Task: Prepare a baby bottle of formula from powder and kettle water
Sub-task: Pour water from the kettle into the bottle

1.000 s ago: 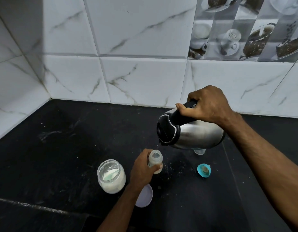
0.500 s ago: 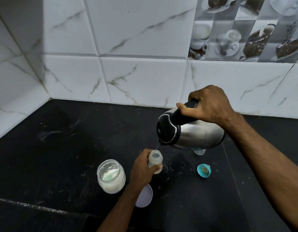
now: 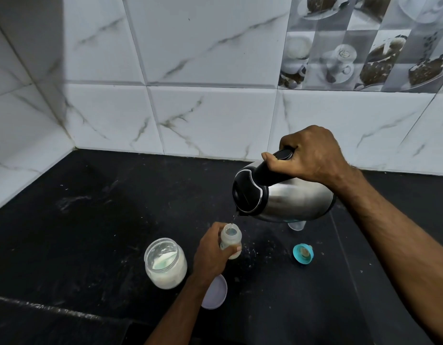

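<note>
My right hand (image 3: 312,155) grips the black handle of a steel kettle (image 3: 287,197), which is tilted with its spout down to the left. A thin stream of water falls from the spout into the open mouth of a small baby bottle (image 3: 230,240). My left hand (image 3: 210,252) holds that bottle upright on the black counter (image 3: 115,207). An open glass jar of white formula powder (image 3: 165,262) stands just left of the bottle. The teal bottle ring with its teat (image 3: 303,253) lies on the counter to the right.
A pale round jar lid (image 3: 215,292) lies under my left wrist. A clear plastic cap (image 3: 296,225) shows partly beneath the kettle. Spilled powder specks dot the counter around the bottle. White tiled walls close the back and left sides.
The water stream from the spout into the bottle started about half a second ago and still runs. Both hands and the kettle have hardly shifted.
</note>
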Available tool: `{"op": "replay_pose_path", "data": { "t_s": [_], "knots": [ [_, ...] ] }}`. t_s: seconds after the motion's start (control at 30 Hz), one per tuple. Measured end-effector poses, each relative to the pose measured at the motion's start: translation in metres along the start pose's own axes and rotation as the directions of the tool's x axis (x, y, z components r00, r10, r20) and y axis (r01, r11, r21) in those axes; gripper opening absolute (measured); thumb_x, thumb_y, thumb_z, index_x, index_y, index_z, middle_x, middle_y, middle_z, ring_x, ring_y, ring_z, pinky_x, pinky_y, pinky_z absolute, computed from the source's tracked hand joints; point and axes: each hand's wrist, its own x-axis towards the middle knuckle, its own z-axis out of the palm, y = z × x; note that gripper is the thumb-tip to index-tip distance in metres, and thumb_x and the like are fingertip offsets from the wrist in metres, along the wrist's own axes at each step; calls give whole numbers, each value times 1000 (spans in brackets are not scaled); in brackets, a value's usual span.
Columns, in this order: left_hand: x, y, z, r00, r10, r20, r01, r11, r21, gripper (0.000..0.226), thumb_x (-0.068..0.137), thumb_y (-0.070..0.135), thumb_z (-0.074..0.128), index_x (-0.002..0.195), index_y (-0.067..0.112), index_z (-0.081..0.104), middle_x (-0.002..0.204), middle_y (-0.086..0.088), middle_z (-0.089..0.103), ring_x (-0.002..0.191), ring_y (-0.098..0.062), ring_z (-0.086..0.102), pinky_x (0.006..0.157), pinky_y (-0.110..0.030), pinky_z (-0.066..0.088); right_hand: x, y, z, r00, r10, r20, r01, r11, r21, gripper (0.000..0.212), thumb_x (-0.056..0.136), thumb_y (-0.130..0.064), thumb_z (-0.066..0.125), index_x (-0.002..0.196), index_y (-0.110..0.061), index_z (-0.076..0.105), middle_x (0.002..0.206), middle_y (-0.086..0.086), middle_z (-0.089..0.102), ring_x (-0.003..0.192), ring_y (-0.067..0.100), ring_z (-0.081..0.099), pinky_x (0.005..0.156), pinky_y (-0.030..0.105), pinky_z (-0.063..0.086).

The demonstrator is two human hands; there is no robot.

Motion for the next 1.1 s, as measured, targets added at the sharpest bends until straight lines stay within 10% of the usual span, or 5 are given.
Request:
{"op": "replay_pose_path", "data": {
  "t_s": [1.1],
  "knots": [
    [-1, 3, 0, 1000, -1, -4, 1, 1000, -3, 45, 76, 19, 82, 113, 24, 58, 111, 10, 65, 103, -5, 61, 93, -33, 52, -1, 3, -4, 1000, 0, -14, 0, 1000, -8, 54, 72, -67, 41, 51, -19, 51, 40, 0, 38, 46, 25, 40, 54, 27, 26]
  ]
}}
